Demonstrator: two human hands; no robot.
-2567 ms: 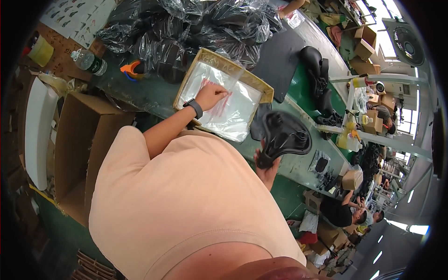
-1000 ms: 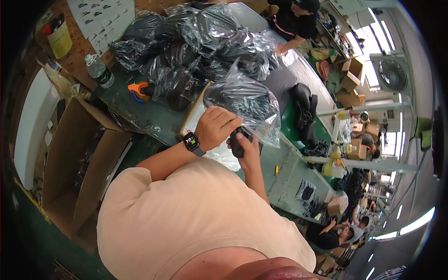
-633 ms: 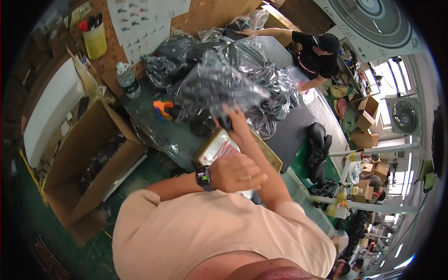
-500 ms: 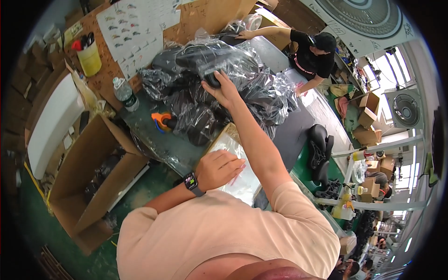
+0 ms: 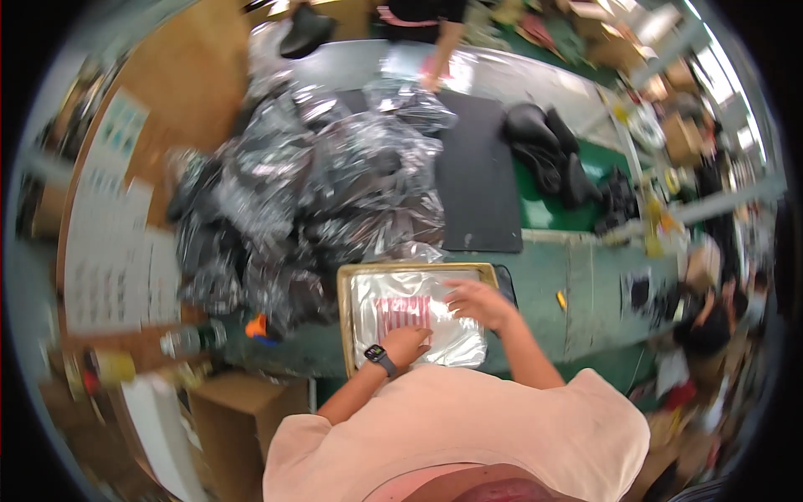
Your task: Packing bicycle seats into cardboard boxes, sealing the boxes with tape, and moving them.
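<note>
A shallow tan-rimmed tray (image 5: pixel 345 293) in front of me holds a stack of clear plastic bags (image 5: pixel 368 293) with red printed stripes. My left hand (image 5: pixel 406 345), with a dark watch on its wrist, rests on the near part of the bags, its fingers stretched over the plastic. Over the right side of the stack is my right hand (image 5: pixel 481 303), fingers apart and nothing in them. Beyond the tray, to the left, lies a heap of black bicycle saddles (image 5: pixel 360 180) wrapped in clear plastic. The picture is blurred by motion.
Left of the tray are an orange tape dispenser (image 5: pixel 258 326) and a plastic bottle (image 5: pixel 194 338). An open cardboard box (image 5: pixel 242 402) stands at the lower left. Unwrapped black saddles (image 5: pixel 539 151) lie at the right, past a dark mat (image 5: pixel 481 176). A co-worker's arm (image 5: pixel 443 54) reaches in at the far side.
My right hand has left the black saddle in the wrapped heap and come back over the bags. My left hand stays at the bags. The view has turned toward the tray.
</note>
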